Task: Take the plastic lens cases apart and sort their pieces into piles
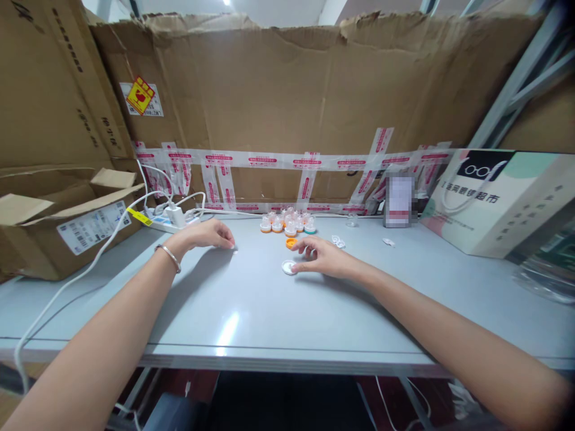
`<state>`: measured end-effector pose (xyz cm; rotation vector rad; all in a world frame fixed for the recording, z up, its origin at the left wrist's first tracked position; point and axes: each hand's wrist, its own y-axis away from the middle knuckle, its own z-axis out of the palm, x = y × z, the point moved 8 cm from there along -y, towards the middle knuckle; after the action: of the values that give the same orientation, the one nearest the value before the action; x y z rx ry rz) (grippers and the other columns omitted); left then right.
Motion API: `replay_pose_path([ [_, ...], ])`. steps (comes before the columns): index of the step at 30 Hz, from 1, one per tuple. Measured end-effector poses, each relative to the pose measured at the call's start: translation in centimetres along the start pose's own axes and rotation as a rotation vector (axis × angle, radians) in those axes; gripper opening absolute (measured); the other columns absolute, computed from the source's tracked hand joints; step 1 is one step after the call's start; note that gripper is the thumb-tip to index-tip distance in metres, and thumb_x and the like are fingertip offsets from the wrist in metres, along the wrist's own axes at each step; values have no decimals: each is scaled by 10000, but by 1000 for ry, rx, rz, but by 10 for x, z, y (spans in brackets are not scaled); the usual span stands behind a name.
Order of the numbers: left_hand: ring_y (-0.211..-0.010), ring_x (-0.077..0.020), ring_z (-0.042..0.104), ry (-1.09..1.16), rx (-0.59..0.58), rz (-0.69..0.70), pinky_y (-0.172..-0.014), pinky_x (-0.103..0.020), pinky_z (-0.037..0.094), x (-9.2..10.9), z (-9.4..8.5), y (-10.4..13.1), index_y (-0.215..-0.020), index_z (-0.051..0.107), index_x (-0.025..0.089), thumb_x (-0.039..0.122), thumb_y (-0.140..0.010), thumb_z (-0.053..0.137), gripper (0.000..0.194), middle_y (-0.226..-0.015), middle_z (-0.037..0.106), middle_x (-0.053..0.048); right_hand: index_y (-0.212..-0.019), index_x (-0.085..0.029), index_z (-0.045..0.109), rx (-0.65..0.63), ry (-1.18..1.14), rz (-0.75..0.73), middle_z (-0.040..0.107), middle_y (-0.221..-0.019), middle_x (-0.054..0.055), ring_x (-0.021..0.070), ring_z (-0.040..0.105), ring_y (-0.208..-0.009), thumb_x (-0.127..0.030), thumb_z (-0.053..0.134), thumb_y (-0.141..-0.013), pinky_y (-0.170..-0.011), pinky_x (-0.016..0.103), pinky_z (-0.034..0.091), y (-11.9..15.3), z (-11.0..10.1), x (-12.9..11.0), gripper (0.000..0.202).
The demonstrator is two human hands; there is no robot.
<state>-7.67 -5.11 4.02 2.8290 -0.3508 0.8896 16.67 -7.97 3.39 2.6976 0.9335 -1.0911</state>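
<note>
Nearest on our pale grey desk (pixel 305 317) lies a round, flat white disc (pixel 288 267), our right thumb at its edge. From the disc, our right hand (pixel 326 256) is at three o'clock, half open, thumb apart from curled fingers, clasping nothing. At twelve o'clock, beside those fingers, sits a round orange plastic cap (pixel 290 243). At ten o'clock our left hand (pixel 210 233) has fingertips close together; we cannot tell what they pinch. Farther, at twelve o'clock, clear domes on orange and green bases (pixel 290 226) cluster before taped brown cardboard (pixel 269 90).

Glossy tabletop (pixel 260 305), matt cardboard panel (pixel 278 90), plastic disc (pixel 287 268), shiny metal bangle (pixel 171 256).
</note>
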Motion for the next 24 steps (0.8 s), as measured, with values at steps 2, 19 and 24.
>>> replay_pose_path([
  [2, -522, -101, 541, -3, -97, -15, -488, -178, 394, -5, 8, 1, -686, 671, 147, 254, -615, 633, 134, -571, 639, 4, -1022, -185, 574, -64, 40, -7, 535, -969, 63, 161, 501, -792, -534, 693, -549, -717, 294, 407, 1, 6, 3, 599],
  [19, -687, -113, 571, -165, 209, 473, -631, -208, 420, 98, 40, 16, -805, 609, 152, 265, -774, 537, 138, -766, 646, -21, -995, -194, 598, -109, 12, -68, 530, -852, 19, 130, 475, -744, -458, 678, -605, -665, 244, 379, -1, 13, 1, 478],
  [24, -767, -125, 559, -419, 186, 727, -697, -238, 398, 138, 80, 30, -869, 603, 164, 256, -836, 492, 148, -851, 623, -38, -877, -182, 645, -108, -3, -86, 532, -745, 7, 105, 419, -638, -480, 634, -652, -571, 224, 337, -4, 17, 2, 374],
])
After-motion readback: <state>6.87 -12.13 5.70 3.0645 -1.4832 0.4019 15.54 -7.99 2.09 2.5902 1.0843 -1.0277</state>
